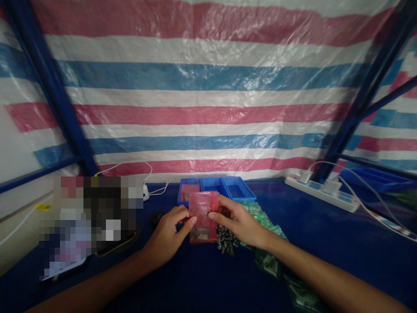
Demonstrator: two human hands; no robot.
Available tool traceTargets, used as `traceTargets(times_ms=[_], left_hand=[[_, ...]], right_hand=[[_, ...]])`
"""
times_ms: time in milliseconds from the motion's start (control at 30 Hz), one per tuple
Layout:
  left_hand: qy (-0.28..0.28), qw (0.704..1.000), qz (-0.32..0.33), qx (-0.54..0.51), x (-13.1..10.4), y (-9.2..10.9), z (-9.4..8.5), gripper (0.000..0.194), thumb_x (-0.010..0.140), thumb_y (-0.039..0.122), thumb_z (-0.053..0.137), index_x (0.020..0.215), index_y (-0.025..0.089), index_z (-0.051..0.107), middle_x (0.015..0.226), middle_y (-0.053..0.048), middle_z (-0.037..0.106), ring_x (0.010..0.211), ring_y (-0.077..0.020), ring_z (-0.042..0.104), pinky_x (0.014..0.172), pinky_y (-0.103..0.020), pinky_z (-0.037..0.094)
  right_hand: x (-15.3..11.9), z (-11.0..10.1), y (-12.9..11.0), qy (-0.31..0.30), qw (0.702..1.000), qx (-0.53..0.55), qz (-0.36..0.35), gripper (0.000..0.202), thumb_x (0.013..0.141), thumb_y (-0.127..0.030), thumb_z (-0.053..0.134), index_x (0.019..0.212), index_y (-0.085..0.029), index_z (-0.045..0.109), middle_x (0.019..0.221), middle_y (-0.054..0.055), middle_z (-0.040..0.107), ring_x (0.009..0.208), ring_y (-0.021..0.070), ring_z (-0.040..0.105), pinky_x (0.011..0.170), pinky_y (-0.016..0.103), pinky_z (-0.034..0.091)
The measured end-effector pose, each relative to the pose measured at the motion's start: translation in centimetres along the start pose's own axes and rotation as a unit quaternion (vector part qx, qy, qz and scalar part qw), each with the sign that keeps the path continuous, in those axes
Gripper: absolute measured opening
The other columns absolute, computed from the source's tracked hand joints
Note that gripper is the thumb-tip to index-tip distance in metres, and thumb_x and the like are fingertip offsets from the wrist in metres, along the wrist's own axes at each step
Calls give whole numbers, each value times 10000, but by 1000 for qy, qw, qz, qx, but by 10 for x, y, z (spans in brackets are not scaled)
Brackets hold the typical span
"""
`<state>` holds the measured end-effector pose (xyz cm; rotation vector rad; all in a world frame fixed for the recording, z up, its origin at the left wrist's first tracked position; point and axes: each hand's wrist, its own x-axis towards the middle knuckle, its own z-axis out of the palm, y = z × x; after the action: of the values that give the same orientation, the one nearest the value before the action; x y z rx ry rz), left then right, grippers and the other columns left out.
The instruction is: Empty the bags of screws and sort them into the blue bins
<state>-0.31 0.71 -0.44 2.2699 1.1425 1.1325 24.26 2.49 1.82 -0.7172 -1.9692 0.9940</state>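
Observation:
Between my two hands a red zip bag [202,219] is held up above the dark blue table. My left hand [172,228] pinches its left side between thumb and fingers. At its upper right side my right hand [236,219] grips with the thumb in front. Something small and pale shows through the lower part of the bag, too blurred to name. Just behind and right of the bag lies a pile of dark metal screws [226,240]. Several green plastic bags [260,215] lie in a row beside and under my right forearm.
A blue three-compartment tray [241,189] stands at the back, with a reddish bag in its left compartment. A white power strip [322,193] with plugs and cables lies at the back right. A phone-like dark object [117,244] and a blurred-out area are on the left.

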Motion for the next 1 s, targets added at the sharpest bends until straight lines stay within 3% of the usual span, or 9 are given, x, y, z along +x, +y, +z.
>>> traceTargets(times_ms=[200, 467, 1000], left_hand=[[-18, 1000, 18, -13, -1, 1, 0, 302, 1083, 372, 527, 883, 200, 674, 909, -30, 665, 877, -193, 605, 799, -301, 444], [14, 999, 28, -36, 0, 6, -2, 205, 1078, 318, 535, 934, 208, 631, 933, -16, 633, 870, -178, 597, 810, -297, 448], [17, 998, 36, -52, -1, 6, -3, 186, 1065, 288, 557, 936, 201, 660, 933, -15, 651, 868, -170, 612, 803, -284, 458]], right_hand=[[1, -1, 1, 6, 1000, -18, -7, 197, 1045, -394, 623, 1117, -224, 690, 966, 17, 668, 851, 183, 599, 780, 328, 526], [1, -2, 5, 22, 999, -38, 0, 184, 1035, -406, 637, 1005, -228, 676, 913, 14, 654, 822, 189, 591, 747, 340, 525], [1, -3, 10, 11, 999, -43, -2, 249, 1043, -448, 628, 1010, -208, 686, 903, 12, 642, 817, 182, 554, 741, 315, 475]])
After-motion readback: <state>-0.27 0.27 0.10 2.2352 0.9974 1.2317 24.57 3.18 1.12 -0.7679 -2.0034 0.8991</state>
